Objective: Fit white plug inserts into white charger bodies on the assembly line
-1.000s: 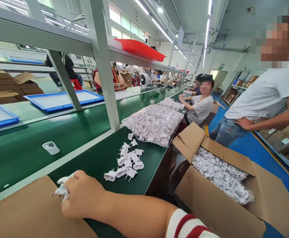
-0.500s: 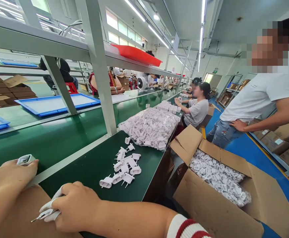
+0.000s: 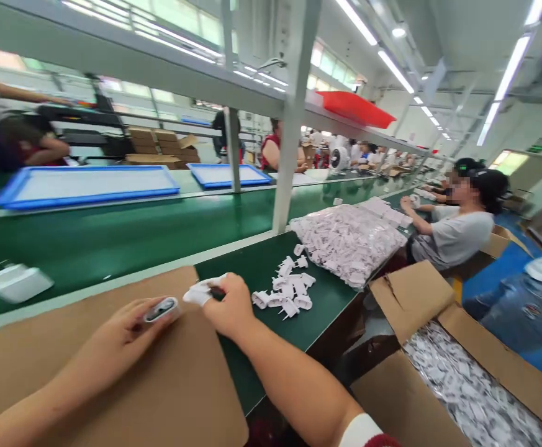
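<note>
My left hand [image 3: 133, 326] is closed around a small white charger housing [image 3: 161, 309], its open, hollow end facing up. Just to the right, my right hand [image 3: 233, 305] has white coverings on its fingers, which are bent together. Whatever they hold is hidden and blurred. Both hands are above a brown cardboard sheet [image 3: 112, 385] on the bench. Beyond my right hand lies a loose pile of white two-pin plug pieces [image 3: 287, 287]. On the green belt at far left rests a white charger [image 3: 17, 282] with two pins.
A clear bag of white parts [image 3: 347, 242] stands behind the pile. An open carton [image 3: 405, 397] of bagged parts is at my right. A grey post [image 3: 293, 124] rises from the bench edge. Blue trays [image 3: 89, 186] lie across the belt. A co-worker [image 3: 457, 217] sits farther along.
The view has swung left. My left hand, still with the housing, has come over the cardboard. My right hand has moved beside it; the pin-ended piece seen in it before is no longer distinguishable.
</note>
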Action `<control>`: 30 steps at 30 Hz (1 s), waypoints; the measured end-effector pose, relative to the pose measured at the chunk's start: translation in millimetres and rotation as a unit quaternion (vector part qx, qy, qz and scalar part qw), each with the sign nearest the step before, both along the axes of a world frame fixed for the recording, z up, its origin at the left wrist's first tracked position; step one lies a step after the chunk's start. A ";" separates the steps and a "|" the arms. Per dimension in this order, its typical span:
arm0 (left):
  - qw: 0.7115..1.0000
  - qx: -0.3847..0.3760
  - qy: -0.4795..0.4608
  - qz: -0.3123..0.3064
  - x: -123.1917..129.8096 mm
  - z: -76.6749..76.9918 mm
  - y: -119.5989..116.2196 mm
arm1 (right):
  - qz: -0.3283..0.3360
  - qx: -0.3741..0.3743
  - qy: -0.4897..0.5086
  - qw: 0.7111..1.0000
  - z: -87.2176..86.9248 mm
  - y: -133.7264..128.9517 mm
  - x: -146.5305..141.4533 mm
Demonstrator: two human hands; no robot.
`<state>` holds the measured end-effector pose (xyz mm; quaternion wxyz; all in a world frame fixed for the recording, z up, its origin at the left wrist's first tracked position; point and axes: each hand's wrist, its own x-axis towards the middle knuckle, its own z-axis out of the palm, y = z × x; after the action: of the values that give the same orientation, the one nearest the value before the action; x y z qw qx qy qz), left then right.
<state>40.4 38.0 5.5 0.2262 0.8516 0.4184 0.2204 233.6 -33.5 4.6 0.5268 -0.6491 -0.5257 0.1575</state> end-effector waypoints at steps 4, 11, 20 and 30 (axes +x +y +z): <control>0.994 -0.071 -0.075 -0.041 -5.9 4.1 -52.0 | 0.085 0.022 0.048 0.995 -0.4 -9.3 -7.0; 0.978 -0.133 -0.163 -0.014 -11.8 -3.2 -56.4 | 0.179 0.091 -0.106 0.974 13.0 -27.1 -18.3; 0.964 -0.156 -0.215 -0.034 -12.3 -9.8 -51.8 | 0.211 0.059 -0.214 0.952 8.8 -25.6 -25.8; 0.957 -0.184 -0.223 -0.027 -13.0 -7.7 -52.5 | 0.175 -0.032 -0.330 0.927 19.7 -22.6 -26.9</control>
<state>27.4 -14.5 -2.2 0.4726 0.7354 0.3674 0.3176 206.7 -56.1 24.3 0.2666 -0.5786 -0.7697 0.0410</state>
